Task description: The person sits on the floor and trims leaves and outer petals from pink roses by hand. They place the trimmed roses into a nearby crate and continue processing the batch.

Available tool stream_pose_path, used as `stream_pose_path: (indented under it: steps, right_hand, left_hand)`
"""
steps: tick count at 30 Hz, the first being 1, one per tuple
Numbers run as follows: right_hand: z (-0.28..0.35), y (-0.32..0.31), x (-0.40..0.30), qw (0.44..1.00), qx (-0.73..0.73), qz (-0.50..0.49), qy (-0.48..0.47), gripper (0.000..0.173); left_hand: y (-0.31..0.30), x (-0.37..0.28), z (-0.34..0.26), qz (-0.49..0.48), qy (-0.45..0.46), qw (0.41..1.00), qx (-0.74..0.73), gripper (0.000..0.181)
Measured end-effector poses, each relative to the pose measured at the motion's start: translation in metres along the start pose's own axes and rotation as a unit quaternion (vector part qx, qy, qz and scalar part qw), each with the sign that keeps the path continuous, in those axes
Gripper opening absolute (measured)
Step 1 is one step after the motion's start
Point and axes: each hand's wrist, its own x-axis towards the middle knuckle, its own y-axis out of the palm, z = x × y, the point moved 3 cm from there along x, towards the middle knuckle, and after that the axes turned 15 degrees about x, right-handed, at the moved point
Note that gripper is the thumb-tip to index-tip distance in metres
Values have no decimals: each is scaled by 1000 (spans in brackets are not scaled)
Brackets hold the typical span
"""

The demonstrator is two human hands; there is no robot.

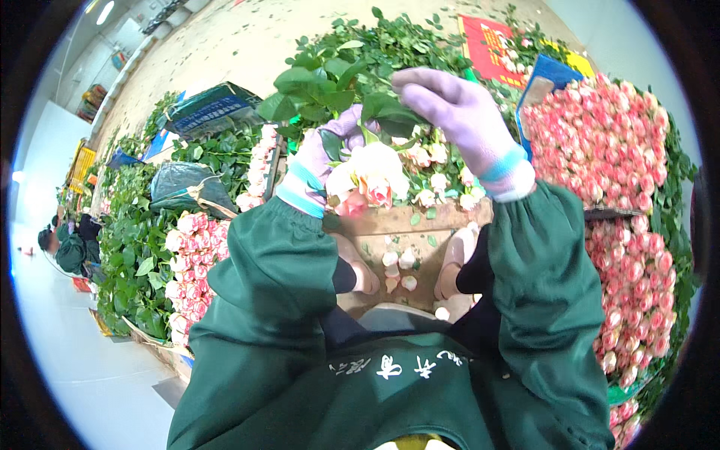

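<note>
My left hand [337,138], in a lilac glove, is closed around the stems of a small bunch of roses [379,171]. Their pale pink and white blooms point toward me, and green leaves [320,90] spread out on the far side of the hand. My right hand [455,107], gloved the same way, is raised to the right of the bunch. Its fingers reach over the leaves with a gap between them and the thumb, and nothing shows in its grip. Beneath the bunch, more pale roses [433,154] lie behind a wooden board [416,219].
Stacked pink roses [596,146] stand at my right, beside a blue panel [548,79]. On the left are more pink roses [197,259] and a dark plastic wrap [188,185]. Loose petals [399,264] lie between my feet. Another person [73,247] works at far left.
</note>
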Motion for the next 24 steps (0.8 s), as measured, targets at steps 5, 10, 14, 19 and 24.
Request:
stream_pose_path:
  steps: [5, 10, 14, 19, 24]
  right_hand:
    - [26, 20, -32, 992, -71, 42, -91, 19]
    - [20, 27, -38, 977, -98, 137, -130, 17]
    - [22, 30, -32, 963, -118, 170, -172, 20]
    - [17, 30, -31, 933, -144, 211, -254, 27]
    - [23, 33, -30, 947, -137, 179, -230, 22]
  left_hand:
    - [16, -14, -22, 24, -26, 998, -48, 23]
    - [27, -32, -27, 57, 71, 996, -3, 22]
    - [25, -35, -28, 65, 91, 994, 18, 23]
    - [24, -36, -23, 63, 96, 993, 42, 23]
    - [21, -33, -20, 56, 96, 992, 60, 24]
